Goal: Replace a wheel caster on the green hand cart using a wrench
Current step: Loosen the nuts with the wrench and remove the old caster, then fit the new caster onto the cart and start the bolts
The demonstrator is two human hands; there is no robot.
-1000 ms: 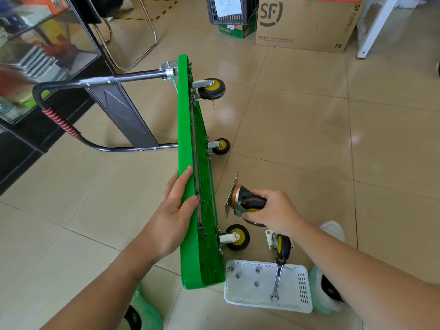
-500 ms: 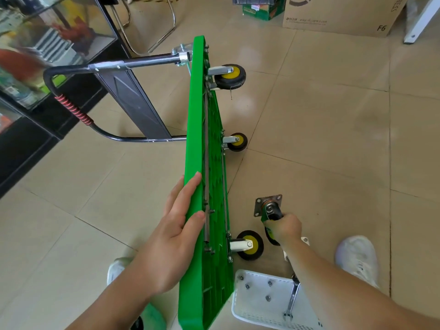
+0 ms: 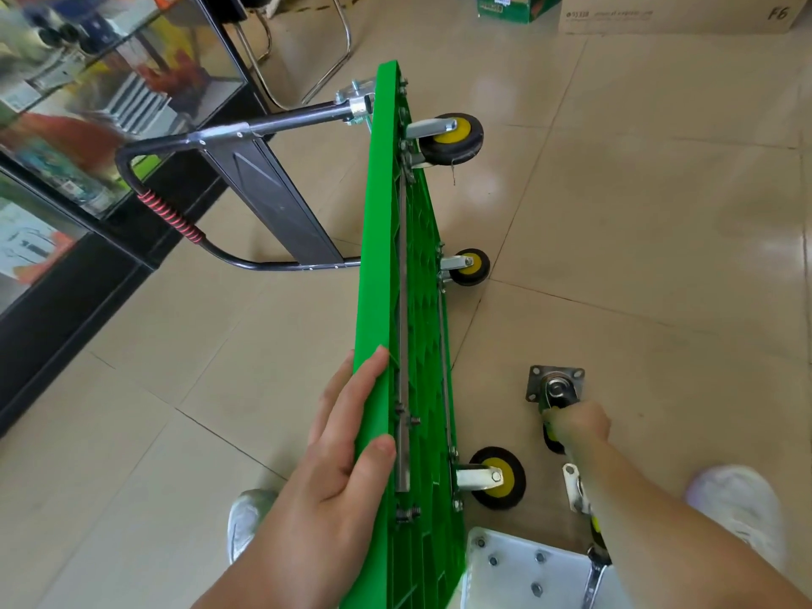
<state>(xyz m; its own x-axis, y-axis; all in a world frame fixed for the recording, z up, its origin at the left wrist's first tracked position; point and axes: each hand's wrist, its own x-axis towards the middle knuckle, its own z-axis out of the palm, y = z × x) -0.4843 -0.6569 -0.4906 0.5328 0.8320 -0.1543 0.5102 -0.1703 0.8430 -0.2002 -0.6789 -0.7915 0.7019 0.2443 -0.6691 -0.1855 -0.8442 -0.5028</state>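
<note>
Green hand cart (image 3: 373, 257) stands on its long side edge on the tile floor (image 3: 637, 257), underside w/ ribs facing R, black handle (image 3: 246, 129) sticking out to the L toward the glass cabinet (image 3: 88, 103).

My L hand (image 3: 347, 459) lies on the near end of the upper rim. Fingers (image 3: 371, 371) are straight, flat along the rim and the deck's top face, thumb laid on the rim beside them. They're not curled round it, just pressing to steady it.

R hand (image 3: 575, 426) is low, near the floor, R of the deck and apart from it. Its fingers are wrapped tight round the wheel of the loose caster (image 3: 556, 386). The square mounting plate pokes out past my knuckles, away from me, holes visible, and the wheel is mostly hidden in my grip.

3 mounted casters (image 3: 498, 476) show on the underside, black tyres and yellow hubs. The nearest one sits btw the deck and my R hand.

By my R forearm there's a second caster (image 3: 573, 490), partly hidden. A white tray (image 3: 474, 542) at bottom holds bolts (image 3: 538, 556), and the wrench (image 3: 593, 582) is in it too.
</note>
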